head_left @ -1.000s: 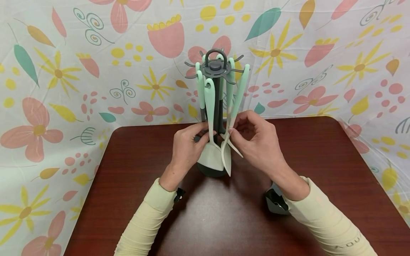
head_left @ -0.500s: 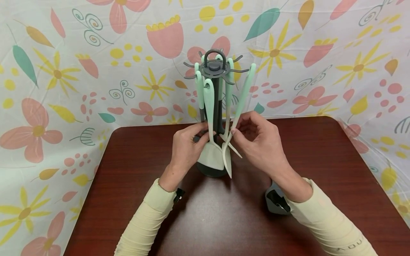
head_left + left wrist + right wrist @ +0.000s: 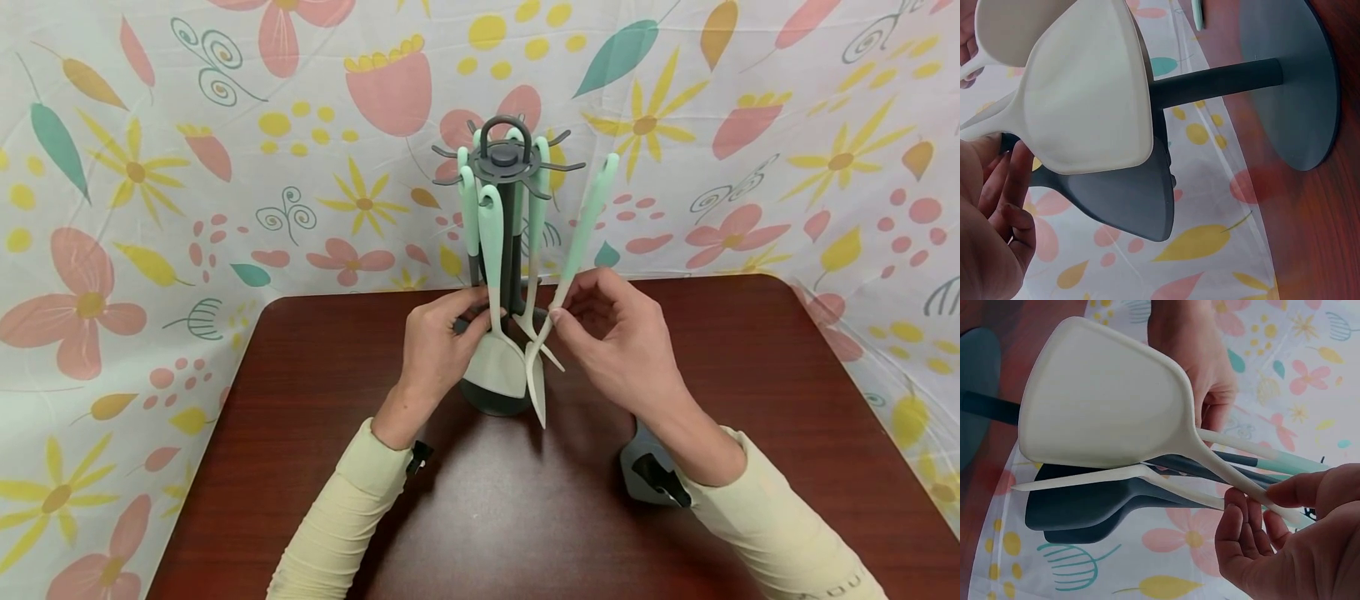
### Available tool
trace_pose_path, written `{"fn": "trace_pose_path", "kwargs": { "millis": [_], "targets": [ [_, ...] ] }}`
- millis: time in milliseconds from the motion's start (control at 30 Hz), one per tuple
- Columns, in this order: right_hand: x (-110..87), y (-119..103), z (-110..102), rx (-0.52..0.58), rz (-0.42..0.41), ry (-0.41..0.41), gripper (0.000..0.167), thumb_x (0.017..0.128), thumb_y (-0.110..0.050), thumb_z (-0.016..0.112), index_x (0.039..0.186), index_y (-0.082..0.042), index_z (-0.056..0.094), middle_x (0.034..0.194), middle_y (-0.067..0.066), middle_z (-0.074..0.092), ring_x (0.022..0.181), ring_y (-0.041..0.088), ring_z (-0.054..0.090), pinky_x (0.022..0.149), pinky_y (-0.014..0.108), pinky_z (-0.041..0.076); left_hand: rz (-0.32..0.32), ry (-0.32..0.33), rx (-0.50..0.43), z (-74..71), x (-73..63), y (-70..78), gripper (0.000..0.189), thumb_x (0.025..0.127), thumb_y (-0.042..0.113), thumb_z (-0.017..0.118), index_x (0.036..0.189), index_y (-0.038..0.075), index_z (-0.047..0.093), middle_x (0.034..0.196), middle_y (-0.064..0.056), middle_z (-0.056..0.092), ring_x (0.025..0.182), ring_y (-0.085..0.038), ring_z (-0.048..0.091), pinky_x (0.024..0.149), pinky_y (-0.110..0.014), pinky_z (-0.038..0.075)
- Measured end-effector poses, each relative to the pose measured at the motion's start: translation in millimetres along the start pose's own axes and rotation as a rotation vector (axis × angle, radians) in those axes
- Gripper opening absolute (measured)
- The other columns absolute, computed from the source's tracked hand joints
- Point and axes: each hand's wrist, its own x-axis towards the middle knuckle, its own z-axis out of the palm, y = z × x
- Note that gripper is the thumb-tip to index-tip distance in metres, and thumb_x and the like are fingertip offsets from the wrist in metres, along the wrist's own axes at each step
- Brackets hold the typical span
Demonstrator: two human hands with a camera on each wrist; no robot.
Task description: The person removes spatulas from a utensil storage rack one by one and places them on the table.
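Observation:
My right hand [image 3: 618,342] pinches the pale neck of a cream spatula with a mint handle [image 3: 594,212]; its wide blade [image 3: 1107,394] fills the right wrist view. The handle's top stands apart from the hook beside it. The dark utensil stand [image 3: 506,158] carries several more mint-handled utensils on its hooks. Behind a hanging cream spatula [image 3: 491,242], the fingers of my left hand [image 3: 435,350] curl round what looks like the stand's pole, mostly hidden there. That spatula's blade [image 3: 1088,94] hangs in front in the left wrist view, with a dark spatula [image 3: 1122,194] behind it.
The stand's round base [image 3: 1297,106] rests on the dark red wooden table [image 3: 337,367]. A grey flat-bladed utensil [image 3: 637,487] lies on the table, partly hidden under my right wrist. A flower-printed cloth [image 3: 300,167] hangs behind the table.
My right hand has moved right and slightly down, taking the cream spatula with it. The handle's top has come away from its hook. My left hand has stayed put.

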Motion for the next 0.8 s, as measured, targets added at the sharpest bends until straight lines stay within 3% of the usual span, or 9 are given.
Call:
{"fn": "trace_pose_path", "kwargs": {
  "millis": [400, 800],
  "targets": [
    [-9.0, -4, -10, 0.005, 0.048, 0.002, 0.013, 0.097, -0.006, 0.076, 0.106, -0.012, 0.069, 0.096, -0.001, 0.073, 0.08, 0.017, 0.069, 0.064, 0.023, 0.054, 0.003, 0.003, 0.008, 0.0, 0.2, 0.1, 0.018, 0.095, 0.02, 0.083, 0.113, 0.017, 0.083, 0.104, 0.002, 0.081, 0.08, -0.008, 0.074, 0.07, -0.025, 0.059],
    [-17.6, -6, -18, 0.071, 0.033, 0.017, 0.016, 0.095, 0.003, 0.074, 0.104, -0.009, 0.068, 0.096, 0.008, 0.073, 0.087, 0.019, 0.071, 0.073, 0.021, 0.056, 0.002, 0.008, 0.0, 0.2, 0.3, 1.1, 0.017, 0.094, 0.019, 0.084, 0.111, 0.017, 0.083, 0.103, 0.002, 0.081, 0.078, -0.008, 0.074, 0.07, -0.024, 0.058]
  ]
}}
